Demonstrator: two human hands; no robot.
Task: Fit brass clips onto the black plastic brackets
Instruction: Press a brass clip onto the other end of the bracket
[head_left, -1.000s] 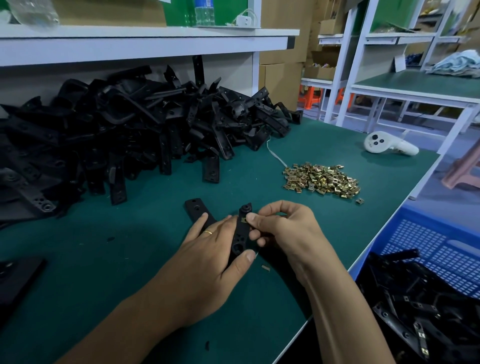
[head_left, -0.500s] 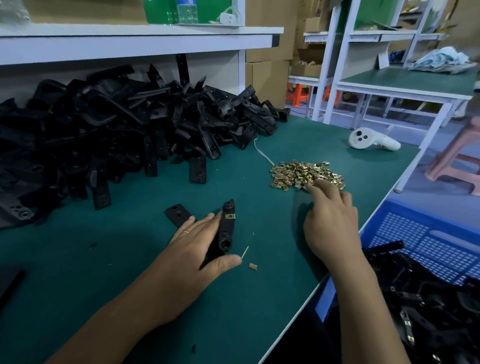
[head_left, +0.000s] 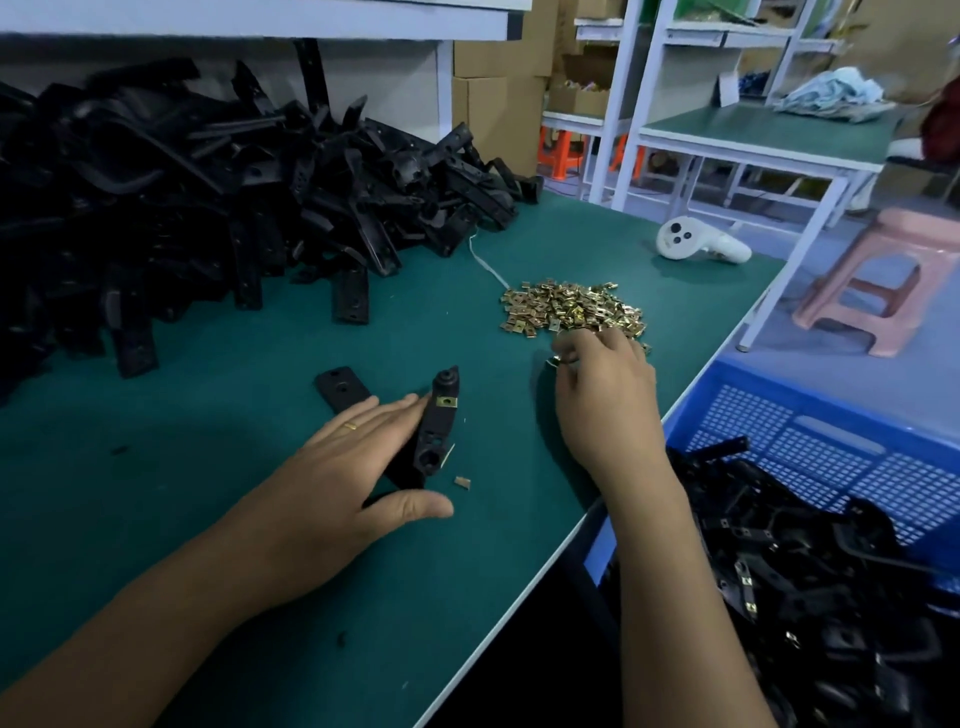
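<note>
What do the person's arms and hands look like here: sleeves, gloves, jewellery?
Both forearms are bare, with no sleeves in view and no gloves. The left hand wears a thin gold ring on one finger. The right hand shows no ring, watch or strap.

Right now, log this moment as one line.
left hand steadies bracket | one clip fitted | right hand picking at clip pile

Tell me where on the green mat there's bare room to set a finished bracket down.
Bare mat lies left of the left hand, below the heap of black brackets, and nearer the table's front edge. Another free strip runs between the brass clip pile and the white controller. It is crowded around the held bracket and the right hand at the clips.
</note>
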